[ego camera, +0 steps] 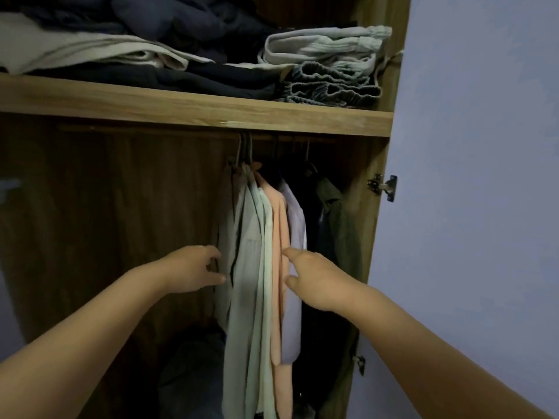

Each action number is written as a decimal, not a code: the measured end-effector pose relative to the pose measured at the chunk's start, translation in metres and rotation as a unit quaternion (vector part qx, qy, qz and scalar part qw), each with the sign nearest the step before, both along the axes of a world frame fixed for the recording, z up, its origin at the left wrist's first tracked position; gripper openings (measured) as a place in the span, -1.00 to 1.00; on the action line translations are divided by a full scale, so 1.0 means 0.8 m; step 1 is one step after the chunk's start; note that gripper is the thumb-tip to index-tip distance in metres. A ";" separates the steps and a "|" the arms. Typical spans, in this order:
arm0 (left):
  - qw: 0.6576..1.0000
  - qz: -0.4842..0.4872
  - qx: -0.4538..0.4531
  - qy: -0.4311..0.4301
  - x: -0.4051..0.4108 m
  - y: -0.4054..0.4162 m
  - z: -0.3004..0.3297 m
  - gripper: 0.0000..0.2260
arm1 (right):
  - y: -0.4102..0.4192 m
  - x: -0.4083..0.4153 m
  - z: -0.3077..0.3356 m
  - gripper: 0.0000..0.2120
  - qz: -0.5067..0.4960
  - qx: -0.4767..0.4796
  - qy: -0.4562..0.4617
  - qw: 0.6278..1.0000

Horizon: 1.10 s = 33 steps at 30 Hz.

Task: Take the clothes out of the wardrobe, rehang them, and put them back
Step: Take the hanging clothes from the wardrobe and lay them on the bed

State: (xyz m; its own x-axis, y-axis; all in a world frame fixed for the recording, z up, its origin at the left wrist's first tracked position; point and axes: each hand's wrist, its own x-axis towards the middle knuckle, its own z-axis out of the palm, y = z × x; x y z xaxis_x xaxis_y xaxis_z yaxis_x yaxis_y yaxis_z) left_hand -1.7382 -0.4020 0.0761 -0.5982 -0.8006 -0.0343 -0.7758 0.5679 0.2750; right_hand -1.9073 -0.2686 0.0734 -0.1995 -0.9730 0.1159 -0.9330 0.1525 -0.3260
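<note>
Inside an open wardrobe (pixel 375 237), a tight bunch of clothes (pixel 260 252) hangs from hooks under a wooden shelf (pixel 181 107). The left hand (pixel 190 272) reaches the bunch's left edge, fingers loosely spread, holding nothing. The right hand (pixel 314 279) touches an orange shirt (pixel 279 237) with straight fingers, gripping nothing. Nothing looks removed yet. To do this well, part one garment from its neighbours, then lift its hanger by the hook rather than tugging fabric.
</note>
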 end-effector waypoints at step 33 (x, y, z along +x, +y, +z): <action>0.965 0.012 -0.031 0.259 0.004 -0.329 0.017 -0.61 | -0.433 0.032 0.009 -0.50 -0.034 -0.259 -0.621 0.739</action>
